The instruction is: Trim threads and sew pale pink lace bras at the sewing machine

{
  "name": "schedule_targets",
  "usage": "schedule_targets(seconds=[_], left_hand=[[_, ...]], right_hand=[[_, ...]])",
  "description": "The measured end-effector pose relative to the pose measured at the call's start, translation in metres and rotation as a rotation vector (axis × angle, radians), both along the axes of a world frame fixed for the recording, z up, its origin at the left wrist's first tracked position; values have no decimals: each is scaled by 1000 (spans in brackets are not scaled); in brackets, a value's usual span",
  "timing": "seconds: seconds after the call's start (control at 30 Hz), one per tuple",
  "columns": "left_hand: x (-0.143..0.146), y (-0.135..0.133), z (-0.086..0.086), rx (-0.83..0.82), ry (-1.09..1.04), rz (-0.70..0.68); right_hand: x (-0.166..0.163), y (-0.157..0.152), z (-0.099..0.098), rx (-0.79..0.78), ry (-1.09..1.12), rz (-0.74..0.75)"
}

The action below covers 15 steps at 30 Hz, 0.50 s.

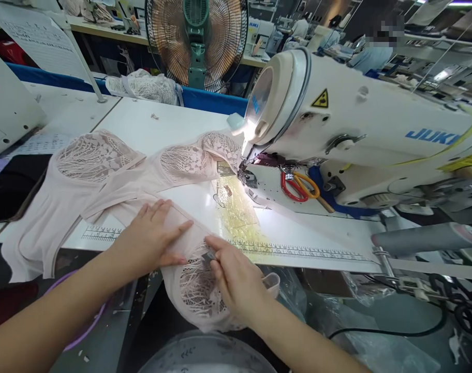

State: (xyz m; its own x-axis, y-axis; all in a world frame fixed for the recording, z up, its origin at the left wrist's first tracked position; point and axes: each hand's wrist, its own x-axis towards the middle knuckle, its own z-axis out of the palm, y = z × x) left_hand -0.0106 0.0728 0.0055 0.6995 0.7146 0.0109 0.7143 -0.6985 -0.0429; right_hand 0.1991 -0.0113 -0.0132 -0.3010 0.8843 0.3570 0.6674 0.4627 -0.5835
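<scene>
L grip [154, 234] palm-dn, spread; R grip [239, 280] pinched tight.

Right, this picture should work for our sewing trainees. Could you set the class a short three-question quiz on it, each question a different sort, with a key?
1. Multiple choice. What lies directly under the right hand?
A) the fan
B) the lace cup
C) the grey roll

2. True or false, of the left hand: it is gripping the scissors.

3. Fill in the blank. The large blue lettering on the arm of the sewing machine reads ____.

Key
1. B.
2. False; it rests on pale pink fabric.
3. JUKI.
</scene>
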Motion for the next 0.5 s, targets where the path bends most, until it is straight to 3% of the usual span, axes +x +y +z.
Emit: schedule_targets(seconds=[0.1, 0.27, 0.37, 0.5], left_hand=[[3, -5, 2, 46, -22, 33], [10, -18, -9, 54, -93, 54], [9, -20, -17, 61, -148, 63], [7, -19, -22, 91, -180, 55]], right_hand=[[4, 12, -3, 45, -44, 14], [9, 38, 20, -108, -200, -5], [-4, 61, 28, -98, -305, -37], [-27, 88, 23, -98, -453, -15]])
